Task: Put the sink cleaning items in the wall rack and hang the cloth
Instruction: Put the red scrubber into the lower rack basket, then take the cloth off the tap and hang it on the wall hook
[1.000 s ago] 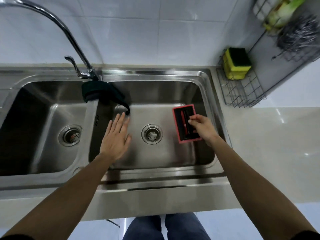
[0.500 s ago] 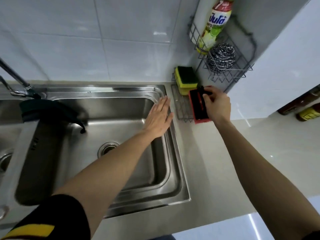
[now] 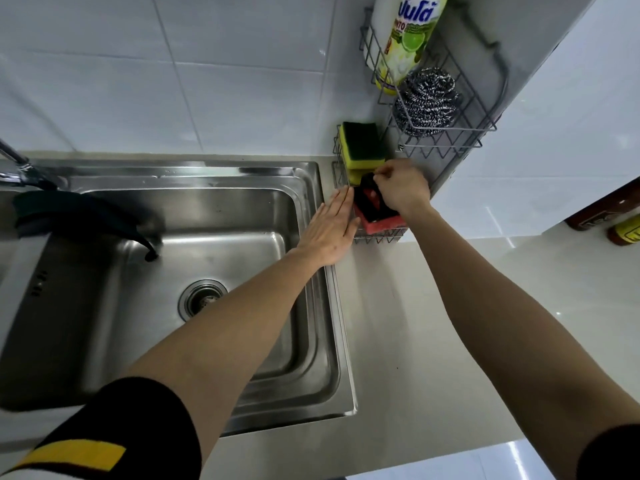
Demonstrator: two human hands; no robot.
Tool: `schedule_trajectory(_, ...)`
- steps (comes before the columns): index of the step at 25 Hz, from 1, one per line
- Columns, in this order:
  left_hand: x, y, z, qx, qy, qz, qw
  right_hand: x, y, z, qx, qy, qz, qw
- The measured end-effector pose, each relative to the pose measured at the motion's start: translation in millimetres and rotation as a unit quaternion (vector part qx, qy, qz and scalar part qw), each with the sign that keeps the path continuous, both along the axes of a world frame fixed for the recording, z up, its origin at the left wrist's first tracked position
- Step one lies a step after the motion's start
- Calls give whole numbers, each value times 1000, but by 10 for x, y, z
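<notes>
My right hand [image 3: 401, 188] grips the red-and-black scrubber [image 3: 377, 221], which sits low inside the lower basket of the wire wall rack [image 3: 375, 239]. A yellow-green sponge [image 3: 362, 145] lies in the same basket, just behind the scrubber. The upper basket [image 3: 450, 145] holds a steel wool ball [image 3: 427, 102] and a dish soap bottle [image 3: 405, 39]. My left hand [image 3: 329, 228] is flat with fingers straight, resting at the sink's right rim, its fingertips touching the basket's left side. A dark cloth [image 3: 72, 216] is draped over the sink divider at the left.
The steel sink [image 3: 311, 174] has a drain [image 3: 202, 299] in the right basin. The faucet base [image 3: 17, 168] stands at the far left. Two bottles [image 3: 609, 216] stand on the counter at the far right. White tiles form the back wall.
My right hand carried the scrubber from the sink basin up to the rack and lowered it into the lower basket. My left hand moved from the basin to the sink's right rim.
</notes>
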State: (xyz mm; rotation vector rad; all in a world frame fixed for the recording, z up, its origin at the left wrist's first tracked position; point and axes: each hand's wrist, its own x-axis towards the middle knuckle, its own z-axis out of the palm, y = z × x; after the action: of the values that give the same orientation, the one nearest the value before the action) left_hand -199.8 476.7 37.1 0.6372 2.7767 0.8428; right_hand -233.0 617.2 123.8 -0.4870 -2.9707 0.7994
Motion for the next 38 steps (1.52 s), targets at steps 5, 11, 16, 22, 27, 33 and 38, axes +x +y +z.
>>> schedule_trajectory(5, 4, 4, -23, 8, 2, 6, 1000, -23, -65, -86, 51, 13, -9, 999)
schedule_trajectory(11, 3, 15, -52, 6, 2, 7, 1000, -5, -121, -179, 91, 24, -16, 995)
schedule_trajectory(16, -2, 13, -66, 14, -1, 3, 1000, 80, -95, -280, 76, 7, -14, 997)
schedule_trajectory(22, 18, 6, -48, 21, -5, 7, 1000, 194, -45, -404, 49, 15, -11, 999)
schedule_trajectory(27, 36, -26, -5, 5, -2, 7, 1000, 224, -56, -416, 46, 39, -12, 998)
schedule_trajectory(33, 102, -408, 94, -13, 11, 40, 999, 342, -169, -368, 67, 114, 2, 991)
schedule_trajectory(38, 191, -1334, 124, -45, 33, 115, 992, 436, -565, -307, 55, 185, 53, 980)
